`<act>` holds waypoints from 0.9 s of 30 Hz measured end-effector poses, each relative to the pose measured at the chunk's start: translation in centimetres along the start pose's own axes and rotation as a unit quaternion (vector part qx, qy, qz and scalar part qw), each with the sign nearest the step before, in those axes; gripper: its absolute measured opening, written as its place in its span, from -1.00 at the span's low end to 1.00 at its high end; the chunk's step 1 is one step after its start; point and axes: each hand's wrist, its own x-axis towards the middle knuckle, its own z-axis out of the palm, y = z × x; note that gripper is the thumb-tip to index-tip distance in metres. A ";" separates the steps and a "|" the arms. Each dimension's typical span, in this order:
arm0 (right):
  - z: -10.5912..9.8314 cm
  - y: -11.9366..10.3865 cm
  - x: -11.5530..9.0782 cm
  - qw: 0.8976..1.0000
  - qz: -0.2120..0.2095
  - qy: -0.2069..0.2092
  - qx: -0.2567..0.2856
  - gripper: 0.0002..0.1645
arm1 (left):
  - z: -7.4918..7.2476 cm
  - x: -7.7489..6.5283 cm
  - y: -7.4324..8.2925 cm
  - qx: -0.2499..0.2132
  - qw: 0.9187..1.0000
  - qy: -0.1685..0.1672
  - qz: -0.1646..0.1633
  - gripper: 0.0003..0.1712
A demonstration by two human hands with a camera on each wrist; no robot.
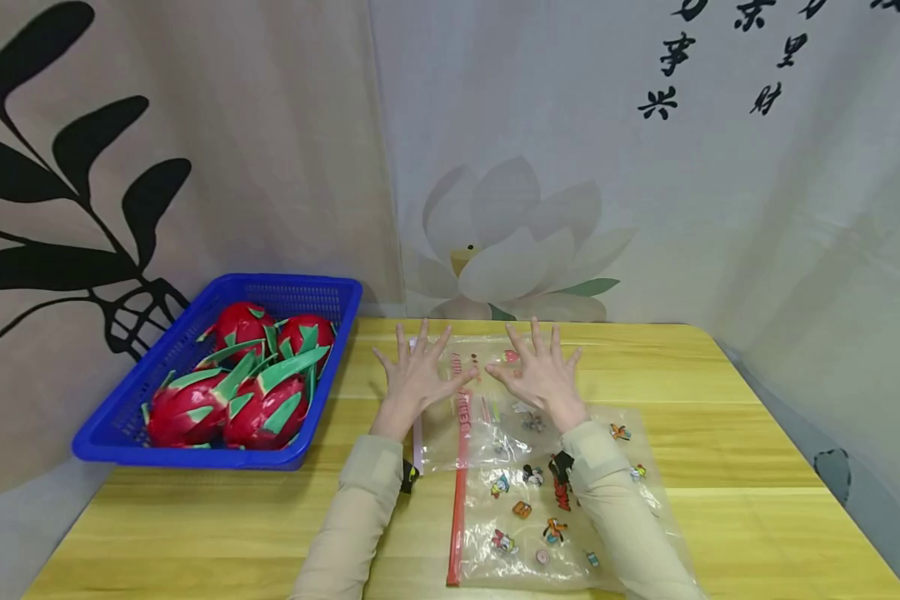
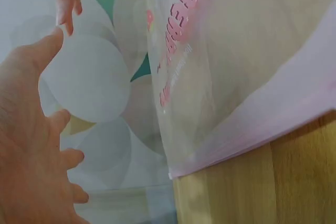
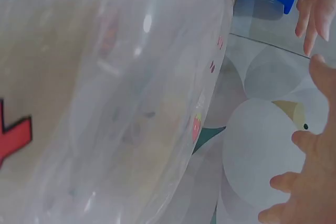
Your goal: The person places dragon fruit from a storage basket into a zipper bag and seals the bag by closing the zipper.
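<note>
Both hands are spread over the table with fingers fanned and thumbs pointing at each other. My left hand (image 1: pixel 416 377) is above the left part of a clear zip bag with pink lettering (image 1: pixel 438 433). Over the same bag's right part, my right hand (image 1: pixel 543 377) holds nothing. A larger clear zip bag with a red slider edge and cartoon prints (image 1: pixel 528 533) lies nearer, partly under the right forearm. In the left wrist view, the pink-edged bag (image 2: pixel 247 66) is beside the left hand (image 2: pixel 31 129); the right wrist view has clear plastic (image 3: pixel 131 103) beside the right hand (image 3: pixel 310 156).
A blue plastic basket (image 1: pixel 112 454) stands on the left of the wooden table (image 1: pixel 780 483). Several red dragon fruits with green scales (image 1: pixel 187 408) lie in it. Behind the table hangs a printed cloth (image 1: pixel 682 225) with a lotus and dark characters.
</note>
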 end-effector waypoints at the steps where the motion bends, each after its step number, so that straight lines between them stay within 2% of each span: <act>1: 0.0 0.0 0.0 1.000 -0.001 0.001 -0.003 -0.04 | 0.0 0.0 0.0 0.003 1.000 0.003 0.002 0.00; 7: 0.7 -1.7 -0.3 1.000 -0.022 -0.004 0.004 -0.06 | -1.1 -1.3 0.0 0.026 0.999 0.030 0.014 -0.07; 9: 1.1 -2.7 -0.4 0.999 -0.037 -0.008 0.016 -0.07 | -1.8 -2.3 -0.4 0.038 0.998 0.054 0.021 -0.15; 11: 1.6 -4.0 -0.6 0.998 -0.054 -0.013 0.021 -0.10 | -2.4 -3.5 -1.1 0.056 0.993 0.094 0.036 -0.26; 13: 2.1 -5.3 -0.8 0.997 -0.076 -0.017 0.015 -0.11 | -3.0 -4.9 -2.0 0.079 0.984 0.150 0.056 -0.40; 16: 3.0 -7.1 -0.9 0.994 -0.105 -0.032 0.008 -0.12 | -3.7 -7.0 -3.7 0.125 0.960 0.236 0.080 -0.59; 18: 3.5 -8.1 -1.0 0.991 -0.122 -0.052 -0.008 -0.12 | -4.1 -8.2 -4.7 0.149 0.947 0.270 0.086 -0.64; 20: 4.1 -9.0 -1.0 0.988 -0.135 -0.074 -0.019 -0.11 | -4.4 -9.2 -5.7 0.170 0.940 0.284 0.085 -0.61; 22: 4.6 -9.7 -1.0 0.984 -0.145 -0.097 -0.037 -0.10 | -4.7 -10.0 -6.5 0.175 0.941 0.279 0.080 -0.53; 27: 5.7 -10.6 -1.2 0.973 -0.151 -0.148 -0.091 -0.03 | -5.1 -10.9 -7.5 0.147 0.954 0.250 0.070 -0.41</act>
